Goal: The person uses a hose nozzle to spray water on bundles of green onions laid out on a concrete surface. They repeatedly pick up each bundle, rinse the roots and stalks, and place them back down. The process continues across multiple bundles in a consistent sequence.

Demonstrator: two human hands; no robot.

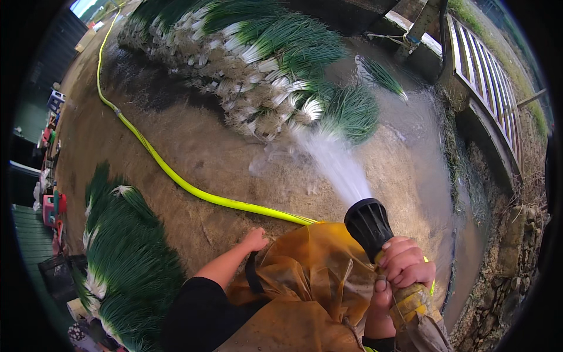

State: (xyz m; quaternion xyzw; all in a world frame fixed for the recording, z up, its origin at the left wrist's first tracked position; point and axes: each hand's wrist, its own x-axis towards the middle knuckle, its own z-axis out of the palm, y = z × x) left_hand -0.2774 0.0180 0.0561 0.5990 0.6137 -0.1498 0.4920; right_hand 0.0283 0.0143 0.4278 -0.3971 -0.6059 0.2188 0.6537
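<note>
My right hand [405, 262] grips a black hose nozzle [368, 226] just below its flared head, where the fitting is wrapped in worn yellow tape. A white spray of water [336, 163] shoots from it onto the near end of a long pile of green onions [281, 70]. The white stems and tangled roots face me and the green tops point away. My left hand [255, 240] hangs beside an orange waterproof apron [303, 268], its fingers curled. A dark strap lies near its wrist; whether the fingers hold anything is not visible.
A yellow-green hose [198, 193] curves over the wet concrete floor [220, 154]. More green onions [132, 255] are heaped at left. One loose bunch [382, 78] lies apart near a slatted metal rack [484, 75]. A stone edge [506, 264] runs along the right.
</note>
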